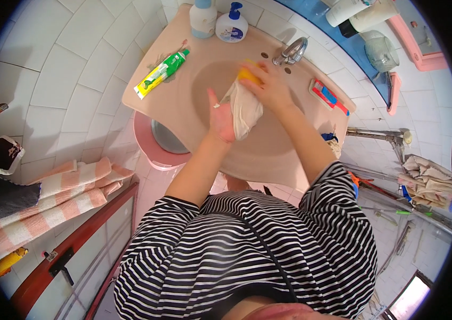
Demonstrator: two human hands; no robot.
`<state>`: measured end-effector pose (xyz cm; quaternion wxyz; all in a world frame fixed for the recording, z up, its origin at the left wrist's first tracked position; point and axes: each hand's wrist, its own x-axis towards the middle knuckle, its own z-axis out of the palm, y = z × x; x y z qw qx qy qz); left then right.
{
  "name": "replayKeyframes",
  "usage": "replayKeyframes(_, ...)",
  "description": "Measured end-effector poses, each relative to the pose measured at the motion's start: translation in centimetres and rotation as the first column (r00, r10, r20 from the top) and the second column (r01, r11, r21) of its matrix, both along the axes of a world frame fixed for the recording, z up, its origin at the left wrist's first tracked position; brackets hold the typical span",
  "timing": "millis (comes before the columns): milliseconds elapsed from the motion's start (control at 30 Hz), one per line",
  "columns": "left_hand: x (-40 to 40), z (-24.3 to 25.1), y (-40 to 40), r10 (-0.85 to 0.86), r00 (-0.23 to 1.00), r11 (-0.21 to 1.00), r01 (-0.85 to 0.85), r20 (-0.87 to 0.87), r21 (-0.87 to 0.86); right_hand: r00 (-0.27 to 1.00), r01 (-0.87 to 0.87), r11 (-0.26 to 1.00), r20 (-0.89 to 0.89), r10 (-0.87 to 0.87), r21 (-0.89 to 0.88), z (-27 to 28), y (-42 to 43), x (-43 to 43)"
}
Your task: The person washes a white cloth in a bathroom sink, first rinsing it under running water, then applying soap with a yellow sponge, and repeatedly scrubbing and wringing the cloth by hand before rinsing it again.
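A wet-looking white cloth [246, 110] hangs over my left hand [222, 120], which is held palm up above the sink basin [282, 138]. The thumb sticks out to the side with a small white bit near it, and the other fingers are hidden by the cloth. My right hand [268, 86] grips a yellow block [248, 75], perhaps a bar of soap, at the far end of the cloth. Its fingers look slightly blurred. Behind this hand stands a chrome faucet [292, 51]; I cannot make out any running water.
On the sink's left ledge lies a green and yellow toothpaste tube [162, 75]. A pump bottle [232, 28] and another bottle [203, 20] stand at the back. A red and blue brush [329, 96] rests at right. Below left is a pink basin [146, 140].
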<state>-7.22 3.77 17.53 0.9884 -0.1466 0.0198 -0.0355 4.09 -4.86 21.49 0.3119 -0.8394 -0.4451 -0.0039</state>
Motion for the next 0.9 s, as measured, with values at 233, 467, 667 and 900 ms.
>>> replayKeyframes(233, -0.7, -2.3, 0.3, 0.125, 0.991, 0.951, -0.104, -0.055, 0.29, 0.913, -0.379, 0.925, 0.15, 0.381, -0.04, 2.0, 0.4, -7.1)
replayKeyframes(467, -0.6, -1.2, 1.7, 0.023, 0.997, 0.998, -0.027, 0.072, 0.059, 0.983, -0.096, 0.991, 0.167, 0.081, 0.088, -2.4, -1.1, -1.8)
replayKeyframes(667, -0.1, -2.1, 1.3, 0.107, 0.994, 0.944, -0.101, -0.004, 0.315, 0.937, -0.299, 0.954, 0.188, 0.294, 0.003, 0.1, 0.9, -5.3)
replayKeyframes(900, -0.3, -0.4, 2.7, 0.048, 0.999, 0.992, -0.051, 0.022, 0.114, 0.99, -0.014, 0.998, 0.142, 0.005, 0.068, -1.3, -2.1, -4.6)
